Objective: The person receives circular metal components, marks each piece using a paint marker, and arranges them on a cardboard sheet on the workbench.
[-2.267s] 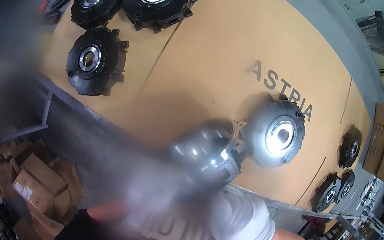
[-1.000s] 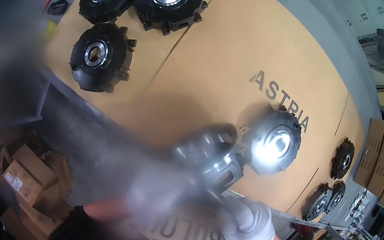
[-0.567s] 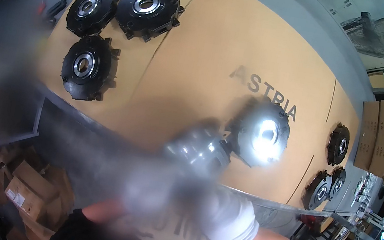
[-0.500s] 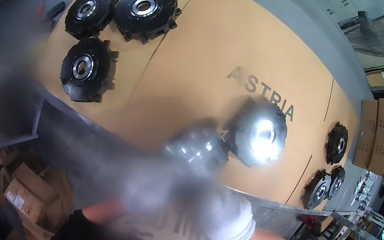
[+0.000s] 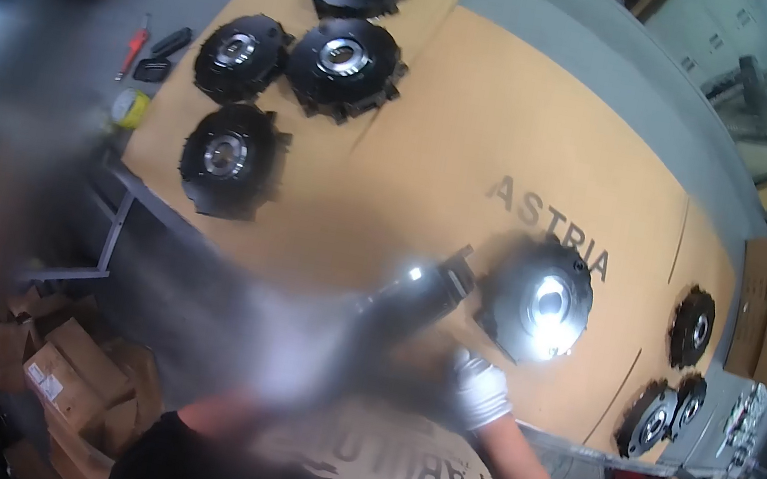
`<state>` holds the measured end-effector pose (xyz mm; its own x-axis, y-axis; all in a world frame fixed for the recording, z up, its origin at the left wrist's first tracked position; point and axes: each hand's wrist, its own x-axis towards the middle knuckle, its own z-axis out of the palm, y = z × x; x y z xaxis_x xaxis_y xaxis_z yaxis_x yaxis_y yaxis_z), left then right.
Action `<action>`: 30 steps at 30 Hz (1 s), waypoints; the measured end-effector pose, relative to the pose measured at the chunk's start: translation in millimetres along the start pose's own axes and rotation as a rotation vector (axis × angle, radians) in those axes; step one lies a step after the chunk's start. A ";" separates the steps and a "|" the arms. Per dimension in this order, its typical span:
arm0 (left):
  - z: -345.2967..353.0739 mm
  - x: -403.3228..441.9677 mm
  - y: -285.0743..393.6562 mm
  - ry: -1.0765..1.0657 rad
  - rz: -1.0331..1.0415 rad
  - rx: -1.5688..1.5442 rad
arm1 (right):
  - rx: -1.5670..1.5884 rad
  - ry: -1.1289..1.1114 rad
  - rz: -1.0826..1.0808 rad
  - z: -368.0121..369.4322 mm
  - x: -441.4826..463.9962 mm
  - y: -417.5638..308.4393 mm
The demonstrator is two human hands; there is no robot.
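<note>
The black housing (image 5: pixel 420 291) sits near centre, close to the bench's (image 5: pixel 454 119) front edge. Blurred left hand (image 5: pixel 296 352), seven o'clock, and right hand (image 5: pixel 479 395), five: neither grip can be told. Lit disc (image 5: pixel 534 300) at four; open room towards one.

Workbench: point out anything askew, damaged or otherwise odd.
No spill or breakage stands out on the workbench. Oddly, harsh glare washes out part of the black disc nearest the right hand, and blur smears the left hand, hiding its grip.
</note>
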<state>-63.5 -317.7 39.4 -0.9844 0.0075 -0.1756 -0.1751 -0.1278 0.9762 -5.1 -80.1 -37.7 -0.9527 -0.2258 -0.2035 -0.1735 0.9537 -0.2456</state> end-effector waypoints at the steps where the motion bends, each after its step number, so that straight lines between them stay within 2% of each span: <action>1: 1.4 1.9 2.2 0.025 -0.104 -0.155 | -0.140 -0.023 -0.005 3.3 8.6 -3.9; 2: 0.4 7.1 2.0 -0.001 -0.052 -0.160 | -0.137 0.001 -0.037 -0.5 16.2 -10.3; 4: 0.3 15.4 8.5 0.043 -0.035 0.037 | -0.076 0.194 -0.060 -23.8 29.5 -24.0; 6: -2.7 22.9 11.5 0.017 -0.054 0.079 | -0.030 0.275 -0.293 -86.4 35.5 -49.6; 7: -4.0 25.4 11.1 0.015 0.049 0.227 | 0.065 0.254 -0.356 -106.3 34.9 -55.6; 8: -4.7 28.5 13.4 0.027 0.146 0.378 | 0.092 0.343 -0.457 -97.6 32.2 -47.2; 10: -8.9 31.1 27.6 -0.192 0.215 0.834 | 0.131 0.454 -0.579 -129.8 60.7 -81.6; 12: -5.3 34.9 -0.5 -0.168 0.315 0.607 | 0.223 0.589 -0.657 -161.7 72.7 -117.3; 13: -2.2 34.7 -11.9 -0.165 0.363 0.444 | 0.267 0.506 -0.671 -156.1 86.4 -122.8; 14: 1.1 32.7 -11.7 -0.165 0.411 0.180 | 0.167 0.471 -0.660 -147.1 92.8 -124.9; 16: 6.3 36.7 -16.6 0.000 0.645 0.644 | 0.098 0.518 -0.789 -107.5 123.5 -117.8; 17: 1.3 35.7 -5.1 0.053 0.671 0.659 | 0.094 0.536 -0.846 -97.9 126.1 -110.8; 19: -2.8 17.7 17.7 -0.215 0.517 0.157 | 0.475 0.281 -0.682 -89.1 131.5 -102.7; 20: -4.5 6.3 25.6 -0.363 0.431 -0.098 | 0.468 0.284 -0.712 -99.0 125.7 -112.1; 21: -7.1 -3.5 29.0 -0.261 0.486 -0.013 | 0.692 0.109 -0.454 -110.4 111.9 -122.8; 22: -8.4 -3.1 14.3 -0.204 0.456 0.052 | 0.899 -0.075 -0.183 -116.9 106.5 -129.9; 23: -11.3 -3.5 7.9 -0.241 0.309 0.115 | 1.033 -0.053 -0.197 -112.5 108.9 -130.6; 24: -13.1 -3.5 -0.3 -0.276 0.157 0.174 | 1.030 -0.060 -0.215 -101.1 116.7 -123.3; 25: -5.9 4.4 -35.5 -0.070 0.457 0.149 | 1.236 -0.025 -0.210 -84.0 131.3 -109.0; 26: -6.8 -0.9 -28.7 -0.060 0.462 0.153 | 1.443 0.012 -0.201 -69.6 145.4 -96.2; 27: -7.4 -11.8 -15.9 -0.023 0.315 0.121 | 1.651 0.051 -0.190 -68.1 151.0 -96.6; 28: -6.3 -22.0 -7.6 0.012 0.169 0.084 | 1.649 0.050 -0.201 -68.0 152.7 -94.0; 30: -4.4 -35.6 -13.4 0.013 0.180 0.106 | 1.664 0.097 -0.145 -92.5 136.7 -96.2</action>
<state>-26.0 -320.6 32.0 -0.9998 -0.0190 0.0020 0.0024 -0.0207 0.9998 -141.7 -184.4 45.7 -0.9754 -0.2145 -0.0511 0.1202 -0.3233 -0.9386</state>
